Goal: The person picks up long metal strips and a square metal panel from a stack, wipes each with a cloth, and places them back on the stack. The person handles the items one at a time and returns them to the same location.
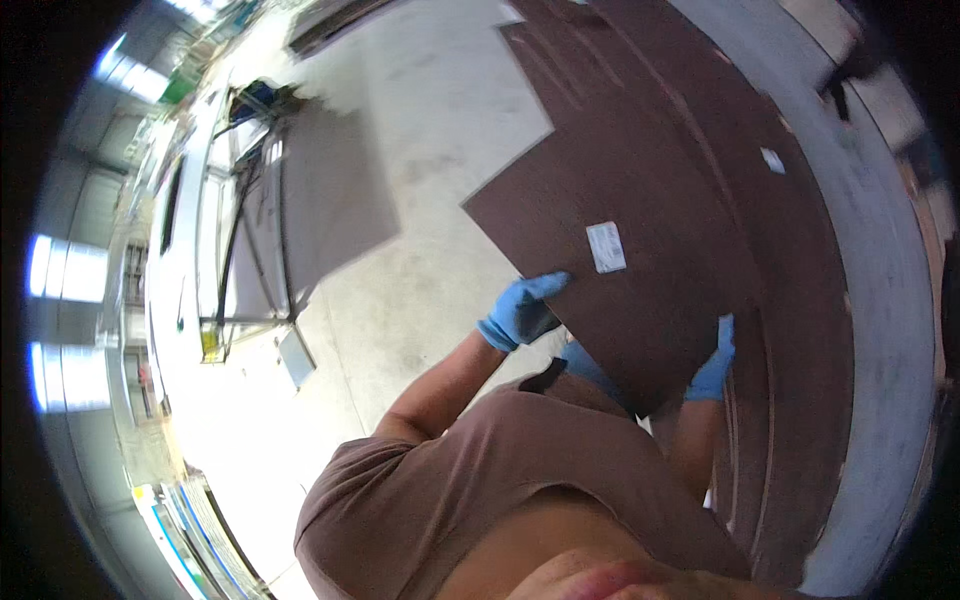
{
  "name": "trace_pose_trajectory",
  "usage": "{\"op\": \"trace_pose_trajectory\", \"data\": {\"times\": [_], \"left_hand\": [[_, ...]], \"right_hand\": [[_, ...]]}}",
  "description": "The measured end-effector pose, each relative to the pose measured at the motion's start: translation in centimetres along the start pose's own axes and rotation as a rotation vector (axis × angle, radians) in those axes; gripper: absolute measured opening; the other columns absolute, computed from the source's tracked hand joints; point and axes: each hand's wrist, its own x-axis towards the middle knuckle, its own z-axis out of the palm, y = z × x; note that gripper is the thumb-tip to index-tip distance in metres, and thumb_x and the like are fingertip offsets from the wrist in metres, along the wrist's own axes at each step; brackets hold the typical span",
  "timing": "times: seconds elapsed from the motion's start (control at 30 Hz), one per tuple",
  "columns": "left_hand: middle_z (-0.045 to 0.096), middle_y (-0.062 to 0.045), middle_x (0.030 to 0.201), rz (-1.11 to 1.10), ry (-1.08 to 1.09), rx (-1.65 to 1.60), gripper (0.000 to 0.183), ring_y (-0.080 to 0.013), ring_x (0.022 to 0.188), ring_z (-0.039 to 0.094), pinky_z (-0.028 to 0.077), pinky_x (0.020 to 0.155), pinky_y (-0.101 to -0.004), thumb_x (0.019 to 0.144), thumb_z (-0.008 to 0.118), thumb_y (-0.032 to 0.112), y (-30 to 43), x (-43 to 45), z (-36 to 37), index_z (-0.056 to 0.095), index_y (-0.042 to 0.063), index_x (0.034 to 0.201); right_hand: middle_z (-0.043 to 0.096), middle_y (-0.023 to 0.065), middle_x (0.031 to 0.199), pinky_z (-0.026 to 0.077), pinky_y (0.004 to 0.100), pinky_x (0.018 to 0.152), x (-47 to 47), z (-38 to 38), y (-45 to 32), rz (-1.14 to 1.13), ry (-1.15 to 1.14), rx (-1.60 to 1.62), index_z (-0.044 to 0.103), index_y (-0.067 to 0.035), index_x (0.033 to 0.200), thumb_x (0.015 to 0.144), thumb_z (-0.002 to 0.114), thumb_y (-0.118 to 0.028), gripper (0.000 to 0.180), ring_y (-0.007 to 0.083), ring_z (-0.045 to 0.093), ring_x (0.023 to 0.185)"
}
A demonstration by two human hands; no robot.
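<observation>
A dark brown rectangular panel [637, 180] is held in front of my body, with one corner pointing down toward my waist. A white label [606, 247] bearing writing is stuck to its face. My left hand [529, 311], in a blue glove, grips the panel's left edge with the thumb on top and the fingers underneath. On the opposite edge is my right hand [716, 364], also gloved in blue, its thumb lying along the panel; its other fingers are hidden. Long brown sheets [802, 315] lie beneath and to the right, one carrying another white label [772, 160].
A grey surface [892, 300] runs along the right beyond the brown sheets. Pale concrete floor [427, 165] spreads to the left. Farther left stands a metal-framed structure [285, 225] beside a brightly lit area. Flat boards [184, 540] stand at the lower left.
</observation>
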Motion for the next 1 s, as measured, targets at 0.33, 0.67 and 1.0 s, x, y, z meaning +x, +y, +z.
{"op": "trace_pose_trajectory", "data": {"times": [0.33,0.67,1.0], "left_hand": [[0.054,-0.013,0.149,0.458,0.165,-0.182,0.059,-0.0307,0.134,0.052,0.041,0.115,-0.0509,0.101,0.06,0.04,-2.6,-5.0,-10.0,0.051,0.006,0.149],[0.072,-0.004,0.118,0.764,0.678,-0.276,0.044,-0.0165,0.104,0.066,0.052,0.086,-0.031,0.103,0.063,0.045,15.0,-12.9,-31.4,0.07,0.008,0.125],[0.073,0.0,0.108,0.541,0.707,0.081,0.028,-0.0128,0.096,0.067,0.054,0.087,-0.03,0.102,0.069,0.033,38.3,-6.0,-40.6,0.073,0.008,0.115]], "right_hand": [[0.063,0.0101,0.14,0.051,0.0381,0.107,12.7,10.3,3.9,0.13,-0.482,-0.188,0.061,-0.002,0.141,0.102,0.064,-0.041,0.055,0.0231,0.061,0.125],[0.069,0.0076,0.125,0.051,0.0346,0.101,14.6,38.1,14.5,0.094,-1.07,-0.523,0.066,0.002,0.13,0.102,0.062,-0.048,0.058,0.0192,0.064,0.113],[0.069,0.0084,0.129,0.048,0.0332,0.104,19.3,67.3,15.9,0.057,-1.127,-0.602,0.065,0.005,0.133,0.103,0.057,-0.053,0.065,0.0184,0.063,0.117]]}}
